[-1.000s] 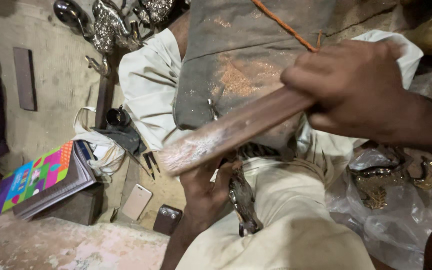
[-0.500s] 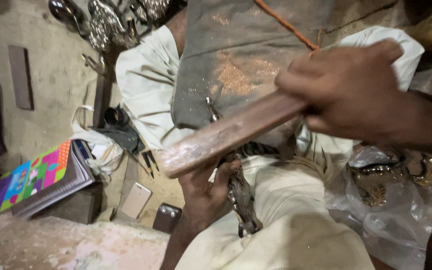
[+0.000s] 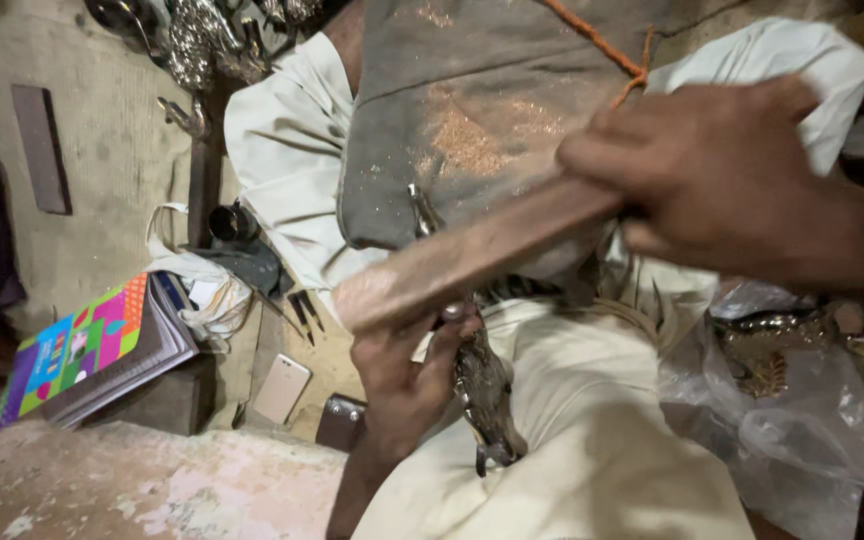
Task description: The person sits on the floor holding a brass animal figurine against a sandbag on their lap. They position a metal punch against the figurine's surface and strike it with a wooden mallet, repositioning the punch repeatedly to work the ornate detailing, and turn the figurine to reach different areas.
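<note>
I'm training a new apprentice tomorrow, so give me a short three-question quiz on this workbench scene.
1. True or false: the right hand grips the flat wooden bar.
2. What does the left hand hold? A) the small dark metal figure B) the phone C) the colourful book
3. Fill in: metal dust lies on the grey ___.

Key: 1 true; 2 A; 3 cloth.

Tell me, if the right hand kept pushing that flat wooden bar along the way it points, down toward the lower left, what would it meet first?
Probably the left hand, holding a small metal piece just under the bar's tip; depth is unclear.
</note>
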The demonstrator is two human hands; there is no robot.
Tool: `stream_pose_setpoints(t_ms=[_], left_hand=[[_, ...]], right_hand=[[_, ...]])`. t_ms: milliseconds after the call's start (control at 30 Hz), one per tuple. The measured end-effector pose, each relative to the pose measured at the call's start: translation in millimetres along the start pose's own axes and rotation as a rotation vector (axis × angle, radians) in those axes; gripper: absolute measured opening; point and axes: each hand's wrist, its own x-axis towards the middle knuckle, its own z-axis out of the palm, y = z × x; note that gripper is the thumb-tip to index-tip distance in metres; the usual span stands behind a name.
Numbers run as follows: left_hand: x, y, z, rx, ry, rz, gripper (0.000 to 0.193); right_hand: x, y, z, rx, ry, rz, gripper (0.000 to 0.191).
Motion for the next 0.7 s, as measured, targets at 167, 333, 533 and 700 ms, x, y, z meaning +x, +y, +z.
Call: stream_pose_setpoints(t_ms=[167, 333, 533, 700], left_hand=[[-1, 1, -2, -0.247, 0.125, -0.121, 0.040], [-1, -6, -2, -0.180, 0.015, -0.120, 0.038], [2, -8, -5, -0.087, -0.058, -0.073, 0.040], [11, -9, -9, -0.115, -0.075, -0.069, 0.046]], right_hand=[[-6, 11, 1, 0.383, -0.170, 0.262, 0.053], [-11, 17, -2, 0.313, 0.230, -0.027, 0.052], [-12, 22, 1, 0.209, 0.305, -0.053, 0.049], [-7, 23, 8, 0.685, 0.215, 0.132, 0.043]])
